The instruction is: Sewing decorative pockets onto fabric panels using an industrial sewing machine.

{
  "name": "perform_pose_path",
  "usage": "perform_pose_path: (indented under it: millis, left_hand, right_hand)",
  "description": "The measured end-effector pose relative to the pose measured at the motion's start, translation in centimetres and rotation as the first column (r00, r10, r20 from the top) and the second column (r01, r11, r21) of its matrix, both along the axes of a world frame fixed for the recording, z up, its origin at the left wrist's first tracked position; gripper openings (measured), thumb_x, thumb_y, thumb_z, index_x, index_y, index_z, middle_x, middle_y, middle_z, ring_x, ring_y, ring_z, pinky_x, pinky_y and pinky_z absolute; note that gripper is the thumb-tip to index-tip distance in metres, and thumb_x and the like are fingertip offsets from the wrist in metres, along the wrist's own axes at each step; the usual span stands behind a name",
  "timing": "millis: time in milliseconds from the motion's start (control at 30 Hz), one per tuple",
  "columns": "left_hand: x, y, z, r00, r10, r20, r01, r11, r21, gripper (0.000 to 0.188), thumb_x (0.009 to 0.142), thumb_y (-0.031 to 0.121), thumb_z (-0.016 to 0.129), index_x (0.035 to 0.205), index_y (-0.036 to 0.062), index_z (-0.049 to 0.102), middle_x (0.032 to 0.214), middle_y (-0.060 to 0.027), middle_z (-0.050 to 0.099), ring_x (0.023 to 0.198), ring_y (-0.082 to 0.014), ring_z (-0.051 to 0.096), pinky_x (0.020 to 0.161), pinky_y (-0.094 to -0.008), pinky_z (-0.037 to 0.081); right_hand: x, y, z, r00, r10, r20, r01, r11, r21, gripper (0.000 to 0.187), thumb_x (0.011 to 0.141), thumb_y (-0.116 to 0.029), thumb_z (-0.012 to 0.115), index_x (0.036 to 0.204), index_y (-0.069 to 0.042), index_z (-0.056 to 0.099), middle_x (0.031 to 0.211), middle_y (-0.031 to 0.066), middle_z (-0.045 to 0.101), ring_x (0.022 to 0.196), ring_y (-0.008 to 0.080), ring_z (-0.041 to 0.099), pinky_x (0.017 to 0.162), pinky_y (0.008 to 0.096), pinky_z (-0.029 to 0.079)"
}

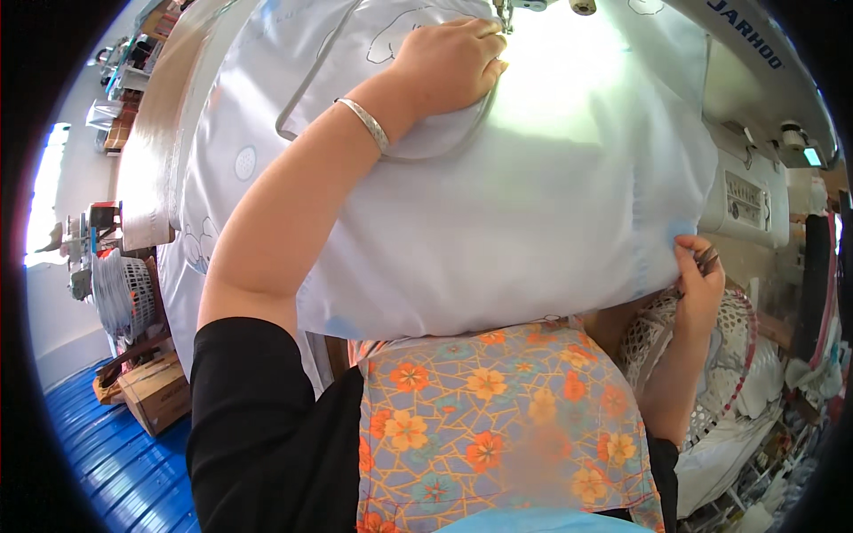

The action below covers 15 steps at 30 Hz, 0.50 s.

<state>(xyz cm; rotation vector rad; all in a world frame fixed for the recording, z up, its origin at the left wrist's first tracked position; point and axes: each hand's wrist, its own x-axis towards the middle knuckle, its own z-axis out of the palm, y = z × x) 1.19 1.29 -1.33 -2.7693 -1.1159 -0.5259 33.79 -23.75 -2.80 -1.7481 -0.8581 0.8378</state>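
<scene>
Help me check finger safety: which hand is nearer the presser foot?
Left. The left hand lies on the cloth beside the presser foot; the right hand is farther, pinching the cloth's right edge.

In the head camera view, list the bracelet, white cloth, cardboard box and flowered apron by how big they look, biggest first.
1. White cloth, filling much of the view
2. Flowered apron
3. Cardboard box, at lower left
4. Bracelet, a thin band

That's apparent size only; the box looks farther away.
</scene>
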Motion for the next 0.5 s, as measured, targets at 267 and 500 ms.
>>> perform_pose_path:
  millis: [267,500]
  left_hand:
    - [-0.2,-0.1,0.4,0.999,-0.034,0.033,0.036,0.997,-0.066,0.029,0.093,0.029,0.054,0.108,0.007,0.066,0.117,-0.0032,0.061,0.109,-0.0219,0.058,0.085,-0.0363,0.052]
    - [0.0,-0.9,-0.9,0.988,-0.101,0.115,0.1,0.995,0.014,0.031,0.092,0.027,0.055,0.11,0.0037,0.065,0.12,-0.0105,0.06,0.112,-0.0284,0.056,0.098,-0.039,0.044]
  right_hand:
    - [2.9,3.9,0.9,0.956,0.101,0.274,-0.069,0.99,-0.124,0.017,0.088,-0.014,0.068,0.102,-0.005,0.068,0.079,-0.0065,0.057,0.064,0.0021,0.042,0.057,0.0182,0.03]
    - [5.1,5.5,-0.2,0.936,0.06,0.348,-0.082,0.996,0.048,0.026,0.089,-0.011,0.065,0.115,-0.005,0.065,0.087,-0.0051,0.059,0.071,0.0023,0.044,0.063,0.0173,0.031]
